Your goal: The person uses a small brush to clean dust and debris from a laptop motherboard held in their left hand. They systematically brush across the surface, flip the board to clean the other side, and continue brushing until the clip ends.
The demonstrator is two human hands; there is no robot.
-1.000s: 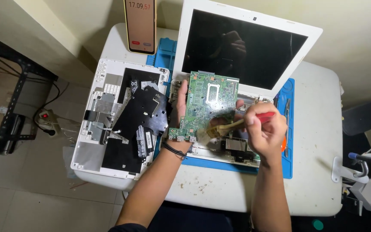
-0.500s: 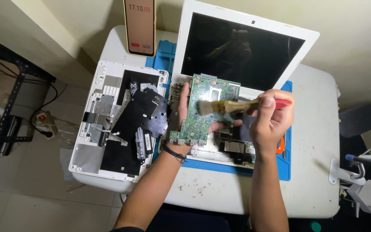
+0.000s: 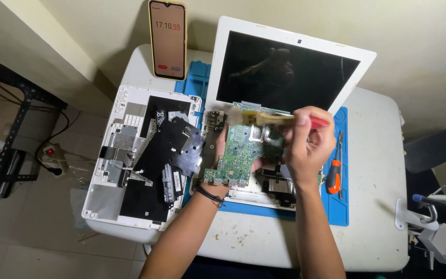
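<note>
My left hand [image 3: 222, 164] holds a green circuit board [image 3: 243, 150] tilted up above the opened white laptop base [image 3: 264, 194]. My right hand [image 3: 308, 147] grips a red-handled brush [image 3: 269, 119], with its pale bristles lying across the board's upper edge. The laptop's dark screen [image 3: 282, 77] stands open behind the board. A black band sits on my left wrist.
A white laptop cover [image 3: 125, 155] with black shielding plates [image 3: 174, 147] lies to the left. A phone [image 3: 167, 39] stands upright at the back. An orange-handled screwdriver [image 3: 334, 175] rests on the blue mat [image 3: 336, 206]. A white table [image 3: 378, 206] carries it all, and a clamp stands at the right edge.
My right hand has carried the brush from the board's lower right up to its top edge. The board has stayed in my left hand.
</note>
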